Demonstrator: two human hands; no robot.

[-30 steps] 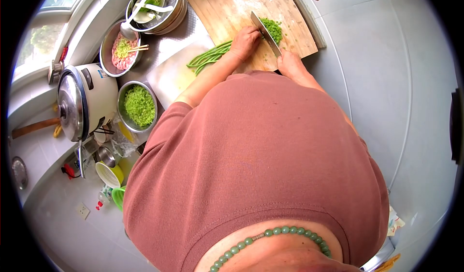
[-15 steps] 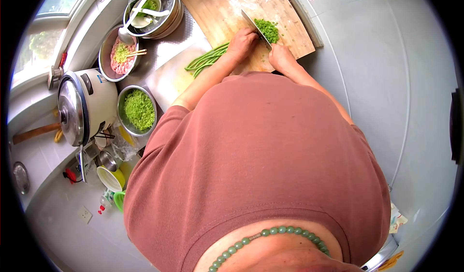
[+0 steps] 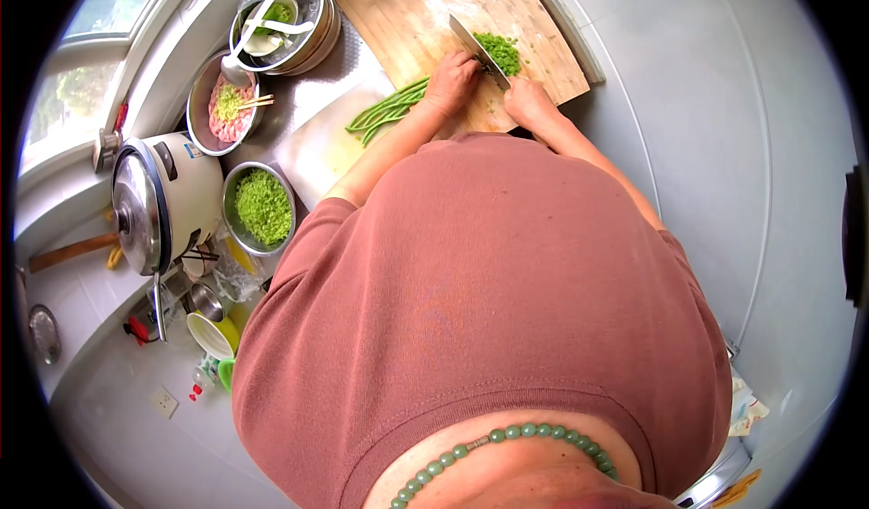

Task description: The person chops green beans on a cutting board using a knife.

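My right hand [image 3: 530,102] is closed round the handle of a kitchen knife [image 3: 478,49], whose wide blade stands on edge over the wooden cutting board [image 3: 398,11]. Close to the blade's left side, my left hand [image 3: 453,80] is closed on a bundle of long green beans [image 3: 387,111]. Their long ends trail out to the left behind the wrist. On the blade's right side lies a small heap of finely chopped green beans [image 3: 500,53]. The bean ends under my left fingers are hidden.
Left of the board stand a bowl of chopped greens [image 3: 262,207], a bowl of minced meat [image 3: 230,111] with chopsticks, and stacked bowls [image 3: 317,47] with a ladle. A lidded rice cooker [image 3: 181,183] sits by the window. The board's right edge borders the floor [image 3: 688,102].
The view has shifted very slightly. The knife and both hands keep almost the same place, with the blade still against the bean ends.
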